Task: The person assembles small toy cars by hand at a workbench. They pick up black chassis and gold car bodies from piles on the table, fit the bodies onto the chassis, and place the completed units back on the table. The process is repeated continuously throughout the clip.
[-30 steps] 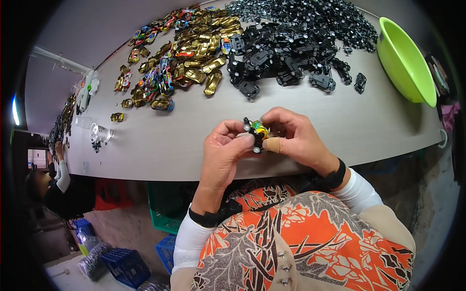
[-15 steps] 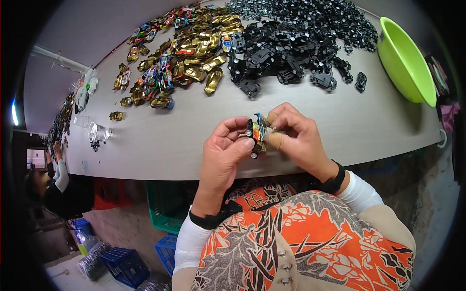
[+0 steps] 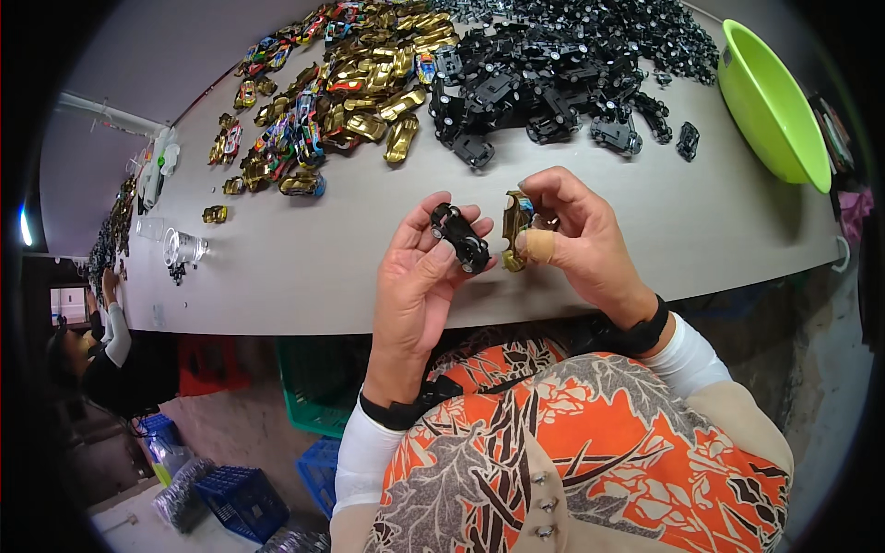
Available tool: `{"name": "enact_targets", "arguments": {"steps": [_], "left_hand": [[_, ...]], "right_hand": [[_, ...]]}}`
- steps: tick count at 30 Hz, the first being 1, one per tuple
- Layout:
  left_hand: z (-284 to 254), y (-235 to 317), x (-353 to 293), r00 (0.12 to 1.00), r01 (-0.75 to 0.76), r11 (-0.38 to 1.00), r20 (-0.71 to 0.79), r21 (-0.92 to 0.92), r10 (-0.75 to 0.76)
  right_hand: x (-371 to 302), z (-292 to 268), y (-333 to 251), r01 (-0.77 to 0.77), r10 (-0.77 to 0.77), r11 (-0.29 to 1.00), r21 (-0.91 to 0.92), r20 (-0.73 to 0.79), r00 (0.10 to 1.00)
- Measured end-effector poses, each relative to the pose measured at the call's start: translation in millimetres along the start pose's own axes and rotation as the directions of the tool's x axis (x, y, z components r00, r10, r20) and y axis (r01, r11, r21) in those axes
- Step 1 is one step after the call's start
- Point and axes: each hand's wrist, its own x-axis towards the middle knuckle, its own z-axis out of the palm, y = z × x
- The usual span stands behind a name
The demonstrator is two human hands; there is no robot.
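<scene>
Evidently both hands are occupied, raised over the near part of a pale grey, smooth-topped table [image 3: 304, 267]. The left hand [image 3: 413, 276] reaches up from below, palm turned partly upward and toward the other hand. Its thumb lies against a black plastic toy-car chassis with small round wheels [image 3: 458, 238], fingers behind, so the grip is clamped on that piece, which slants from upper left to lower right. The right hand [image 3: 585, 230] comes in from the lower right, wrist angled inward, its thumb and fingers pinched together on a shiny gold toy-car body shell [image 3: 513, 226] stood nearly on end (a tan bandage [image 3: 539, 246] wraps that thumb). Chassis and shell are apart, with left fingertips showing between them.

Much of the left fingers' length is hidden behind the chassis. On the other side, the lower fingers curl out of sight behind the bandaged thumb, and a small detail among them is too blurred to name. Farther off, the heap of black toy-car chassis [image 3: 516, 83] is cut by the upper edge, as is the heap of gold and multicoloured shells [image 3: 378, 83]. At far left a co-worker [image 3: 120, 369] appears small and dim; what that person handles cannot be made out.
</scene>
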Motion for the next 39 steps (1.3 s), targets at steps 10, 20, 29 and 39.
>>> {"name": "enact_targets", "arguments": {"steps": [10, 20, 29, 39], "left_hand": [[-2, -2, -1, 1.0, -0.001, 1.0, 0.0, 0.019, 0.001], [4, -5, -4, 0.999, -0.022, 0.979, -0.022, 0.205, 0.027], [10, -3, -9, 0.996, -0.08, 0.923, -0.006, 0.377, 0.088], [8, -5, -13, 0.994, -0.105, 0.898, 0.027, 0.428, 0.103]], "right_hand": [[-8, 10, 8, 0.105, -0.106, 0.974, -0.203, 0.005, 0.994], [-7, 13, 1, 0.268, -0.232, 0.828, -0.492, 0.135, 0.963], [-8, 12, 5, 0.296, -0.266, 0.822, -0.487, 0.133, 0.955], [-7, 7, 0, 0.349, -0.258, 0.814, -0.464, 0.25, 0.933]]}}
